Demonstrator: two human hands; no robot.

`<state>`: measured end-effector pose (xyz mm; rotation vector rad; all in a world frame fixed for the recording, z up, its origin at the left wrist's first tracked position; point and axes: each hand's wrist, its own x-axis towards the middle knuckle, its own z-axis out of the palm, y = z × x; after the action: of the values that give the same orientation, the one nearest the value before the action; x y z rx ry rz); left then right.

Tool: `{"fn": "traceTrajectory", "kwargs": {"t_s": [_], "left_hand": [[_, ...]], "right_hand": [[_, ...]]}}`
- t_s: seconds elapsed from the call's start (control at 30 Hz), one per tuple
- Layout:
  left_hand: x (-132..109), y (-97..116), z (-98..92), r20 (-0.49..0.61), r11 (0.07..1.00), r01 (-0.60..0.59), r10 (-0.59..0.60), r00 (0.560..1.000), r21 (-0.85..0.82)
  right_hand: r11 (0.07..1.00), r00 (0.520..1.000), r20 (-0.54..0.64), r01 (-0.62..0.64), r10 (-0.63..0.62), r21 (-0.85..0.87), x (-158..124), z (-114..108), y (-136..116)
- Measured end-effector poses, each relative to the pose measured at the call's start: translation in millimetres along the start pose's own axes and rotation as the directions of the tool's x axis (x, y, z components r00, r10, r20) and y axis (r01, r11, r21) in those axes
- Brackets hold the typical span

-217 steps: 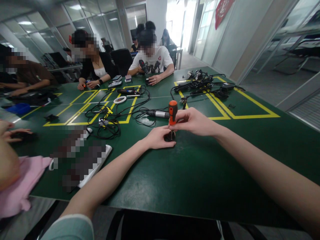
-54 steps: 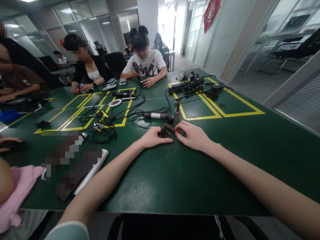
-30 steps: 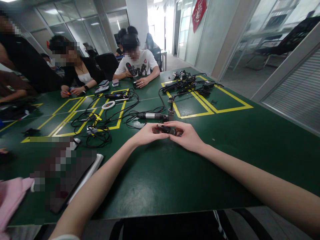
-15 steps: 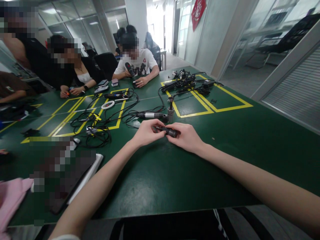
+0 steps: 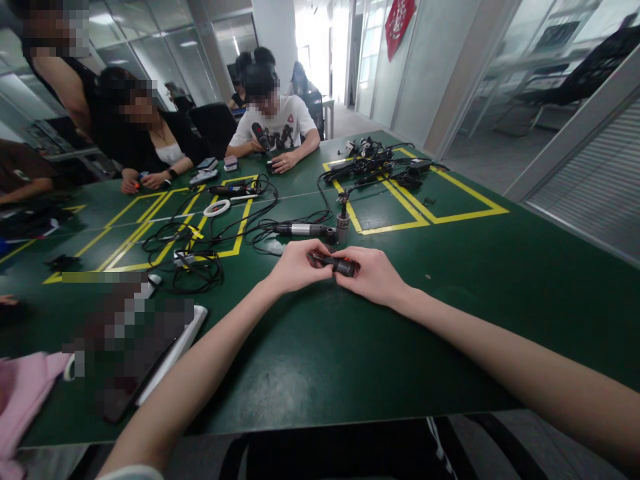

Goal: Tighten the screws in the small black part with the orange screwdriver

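Both my hands meet over the green table (image 5: 310,360), holding a small dark cylindrical part (image 5: 344,266) between them. My left hand (image 5: 299,265) pinches its left end with thumb and fingers. Wrapped round the right end is my right hand (image 5: 373,273), which covers much of that side. The part's exact kind I cannot make out. Just beyond my fingers lies a black and silver cylindrical tool (image 5: 301,230) with a cable. At its right end stands a grey metal cylinder (image 5: 343,227) upright.
Looped black cables (image 5: 200,270) spread over yellow tape lines to the left. A heap of black cabled devices (image 5: 370,163) lies at the back right. Tablet-like devices (image 5: 173,357) sit by my left forearm. Across the table, a person in a white shirt (image 5: 293,120) holds a black tool.
My hands stay almost in place on the dark part, with only a slight shift. The standing person at the far left has moved a little; the view has tilted slightly.
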<state>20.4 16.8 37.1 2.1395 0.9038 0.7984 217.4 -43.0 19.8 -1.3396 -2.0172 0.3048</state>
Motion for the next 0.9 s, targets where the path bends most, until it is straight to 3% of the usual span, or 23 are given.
{"fn": "traceTrajectory", "kwargs": {"t_s": [0.3,0.7,0.9], "left_hand": [[-1,-1,4.8,-0.03,0.999,0.006,-0.005,1.0,0.037],[7,-18,-2.3,0.1,0.962,0.157,-0.138,0.985,-0.222],[8,-26,-7.1,0.079,0.996,0.086,-0.086,0.993,0.01]], "right_hand": [[0.997,0.998,0.029,-0.063,0.064,-0.05,1,0,-2],[0.989,0.988,0.072,-0.134,0.138,-0.055,2,-3,-3],[0.989,0.989,-0.002,-0.149,0.148,-0.011,3,-2,4]]}}
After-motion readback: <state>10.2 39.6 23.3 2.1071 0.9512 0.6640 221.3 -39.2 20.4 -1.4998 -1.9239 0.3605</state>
